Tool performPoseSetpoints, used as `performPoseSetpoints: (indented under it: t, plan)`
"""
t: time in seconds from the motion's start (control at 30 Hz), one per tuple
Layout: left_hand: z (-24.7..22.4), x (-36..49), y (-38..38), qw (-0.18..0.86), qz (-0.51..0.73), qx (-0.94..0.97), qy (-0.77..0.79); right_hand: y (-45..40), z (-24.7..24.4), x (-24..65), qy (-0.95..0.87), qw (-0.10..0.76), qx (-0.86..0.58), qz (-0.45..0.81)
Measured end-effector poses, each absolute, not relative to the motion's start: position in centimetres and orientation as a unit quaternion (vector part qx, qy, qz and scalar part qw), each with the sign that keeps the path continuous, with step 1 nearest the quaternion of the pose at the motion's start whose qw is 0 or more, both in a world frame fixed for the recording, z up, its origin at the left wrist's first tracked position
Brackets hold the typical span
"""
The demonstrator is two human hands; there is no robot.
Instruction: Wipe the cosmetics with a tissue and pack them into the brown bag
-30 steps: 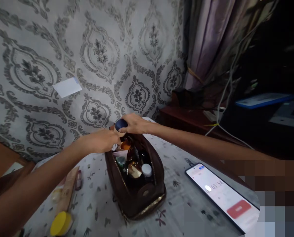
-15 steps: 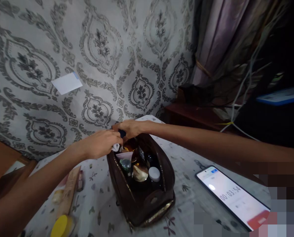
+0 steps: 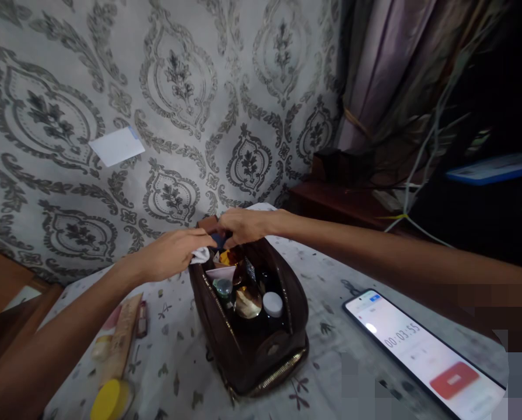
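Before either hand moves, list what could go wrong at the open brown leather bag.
The crumpled white cloth at the left hand could catch on the edge of the open brown leather bag.

The partly hidden dark blue item by the right hand might knock things standing close inside, such as the shiny gold round item or the round white-lidded jar.

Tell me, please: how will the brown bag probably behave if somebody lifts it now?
The bag is probably rather heavy, as several items sit inside. Its walls may flex, since they look soft and bulging. If tipped, it could spill things like the white-lidded container, because its top stands open.
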State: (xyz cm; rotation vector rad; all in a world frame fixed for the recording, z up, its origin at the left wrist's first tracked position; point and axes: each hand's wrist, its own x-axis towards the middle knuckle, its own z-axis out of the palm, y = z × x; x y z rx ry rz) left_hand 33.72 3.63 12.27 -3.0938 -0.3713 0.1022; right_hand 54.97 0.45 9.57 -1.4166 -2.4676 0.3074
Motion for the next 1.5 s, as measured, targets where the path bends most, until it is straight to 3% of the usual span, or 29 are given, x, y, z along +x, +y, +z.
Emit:
performPoseSetpoints:
  t: [0.17,0.53,1.13,1.5]
  plan:
    - [11.8,33.5,3.9,0.018,0.007,-0.991,-0.131,-1.9,9.2,54.5,-0.862,0.023,-0.506,0.025]
    - [13.1,35.7,3.4,0.014,0.091,-0.985,-0.144,-3.2,10.0,52.4,-0.837,-0.100,-0.537,-0.027]
    - [13.1,35.1,3.3,0.011,0.086,-0.990,-0.115,-3.2,8.8,51.9,-0.848,-0.062,-0.524,-0.041]
    - [12.7,31.8,1.9,0.057,-0.063,-0.983,-0.165,-3.2,9.6,52.0,-0.841,-0.058,-0.537,-0.011]
